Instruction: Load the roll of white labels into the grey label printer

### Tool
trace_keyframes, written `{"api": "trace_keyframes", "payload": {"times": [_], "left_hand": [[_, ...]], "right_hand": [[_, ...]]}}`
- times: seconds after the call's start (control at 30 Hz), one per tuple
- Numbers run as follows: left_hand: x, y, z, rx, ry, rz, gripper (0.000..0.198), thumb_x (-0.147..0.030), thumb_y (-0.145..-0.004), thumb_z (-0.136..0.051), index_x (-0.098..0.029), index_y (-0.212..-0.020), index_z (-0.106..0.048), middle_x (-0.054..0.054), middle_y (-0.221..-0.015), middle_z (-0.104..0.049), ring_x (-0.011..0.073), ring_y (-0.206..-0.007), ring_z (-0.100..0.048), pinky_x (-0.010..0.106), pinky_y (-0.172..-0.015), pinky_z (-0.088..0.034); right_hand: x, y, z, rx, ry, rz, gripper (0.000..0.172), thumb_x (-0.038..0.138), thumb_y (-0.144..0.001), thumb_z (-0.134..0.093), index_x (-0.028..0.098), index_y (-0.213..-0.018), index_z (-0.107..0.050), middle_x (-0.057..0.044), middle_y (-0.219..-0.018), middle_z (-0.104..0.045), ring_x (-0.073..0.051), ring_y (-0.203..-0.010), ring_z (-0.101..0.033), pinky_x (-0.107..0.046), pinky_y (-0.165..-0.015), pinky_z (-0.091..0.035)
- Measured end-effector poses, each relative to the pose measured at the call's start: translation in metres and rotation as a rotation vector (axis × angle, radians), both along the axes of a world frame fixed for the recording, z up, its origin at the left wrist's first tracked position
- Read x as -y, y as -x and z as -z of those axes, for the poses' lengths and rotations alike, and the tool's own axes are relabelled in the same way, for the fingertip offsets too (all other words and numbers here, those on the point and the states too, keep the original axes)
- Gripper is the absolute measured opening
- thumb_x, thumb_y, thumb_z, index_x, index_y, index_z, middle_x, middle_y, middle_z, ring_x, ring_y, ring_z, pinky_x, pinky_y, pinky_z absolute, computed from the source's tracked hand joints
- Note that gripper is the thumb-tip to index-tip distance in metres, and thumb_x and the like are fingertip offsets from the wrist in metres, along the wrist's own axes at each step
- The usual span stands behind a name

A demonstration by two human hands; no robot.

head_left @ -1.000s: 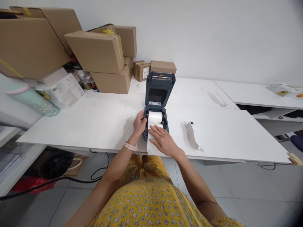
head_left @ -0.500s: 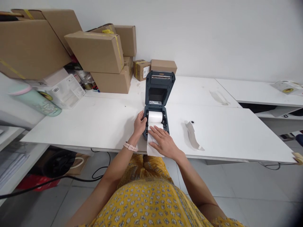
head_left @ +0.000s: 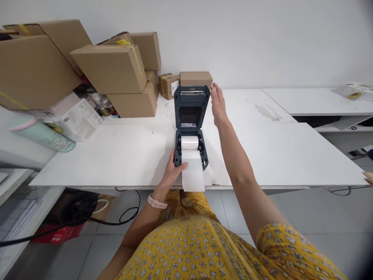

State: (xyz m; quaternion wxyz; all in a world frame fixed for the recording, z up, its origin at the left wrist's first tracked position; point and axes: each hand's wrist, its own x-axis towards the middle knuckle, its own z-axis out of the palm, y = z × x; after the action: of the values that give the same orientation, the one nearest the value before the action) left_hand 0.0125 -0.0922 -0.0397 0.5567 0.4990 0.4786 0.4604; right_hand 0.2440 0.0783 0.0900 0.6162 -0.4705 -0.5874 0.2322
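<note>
A dark blue-grey label printer (head_left: 206,149) stands at the table's front edge with its lid (head_left: 192,102) raised. Inside it sits a white label roll (head_left: 189,142), and a strip of label paper (head_left: 193,175) runs out over the front and hangs past the table edge. My left hand (head_left: 175,169) grips the printer's front left corner, its thumb lying on the left side of the paper. Beside the lid's upper right edge is my right hand (head_left: 218,103), fingers stretched out and holding nothing. Whether its fingertips touch the lid, I cannot tell.
Cardboard boxes (head_left: 107,70) are stacked at the back left, with smaller boxes (head_left: 196,78) behind the printer. A mint-green bottle (head_left: 43,134) lies at the left by a white box (head_left: 78,120). Black cables (head_left: 116,223) run below the white table (head_left: 131,155).
My right hand has left the paper and moved up to the right side of the lid. My left hand has slid toward the printer's front. My right arm now covers where the curled paper lay.
</note>
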Motion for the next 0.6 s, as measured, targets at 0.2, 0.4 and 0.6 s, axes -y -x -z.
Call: {"api": "trace_keyframes", "payload": {"times": [0.2,0.4,0.6], "left_hand": [[0.003,0.004,0.005,0.008,0.052,0.019,0.105,-0.044,-0.071,-0.085,-0.026,-0.158,-0.029,0.013,-0.164,-0.039,0.0334,-0.147,-0.044,0.045,-0.117,-0.045],[0.014,0.008,0.012,0.023,0.050,0.049,0.118,-0.045,-0.070,-0.086,-0.031,-0.162,-0.013,0.014,-0.172,-0.020,0.0315,-0.153,-0.035,0.046,-0.122,-0.038],[0.013,0.012,0.007,0.059,0.058,0.012,0.116,-0.053,-0.073,-0.082,-0.030,-0.163,-0.013,0.012,-0.173,-0.017,0.0309,-0.158,-0.023,0.048,-0.127,-0.028]], "right_hand": [[-0.016,0.004,-0.010,0.081,0.060,-0.091,0.084,0.080,-0.095,-0.011,0.022,-0.134,-0.058,-0.007,-0.136,-0.062,-0.027,-0.133,-0.056,-0.055,-0.114,-0.043],[0.129,0.026,0.039,0.153,-0.010,-0.035,0.052,0.064,-0.104,-0.025,0.031,-0.120,-0.062,-0.004,-0.136,-0.063,-0.026,-0.140,-0.050,-0.049,-0.121,-0.036],[0.185,0.034,0.108,0.114,0.249,0.002,0.056,0.060,-0.096,-0.050,0.032,-0.145,-0.046,-0.005,-0.166,-0.034,-0.026,-0.158,-0.023,-0.052,-0.128,-0.023]]}}
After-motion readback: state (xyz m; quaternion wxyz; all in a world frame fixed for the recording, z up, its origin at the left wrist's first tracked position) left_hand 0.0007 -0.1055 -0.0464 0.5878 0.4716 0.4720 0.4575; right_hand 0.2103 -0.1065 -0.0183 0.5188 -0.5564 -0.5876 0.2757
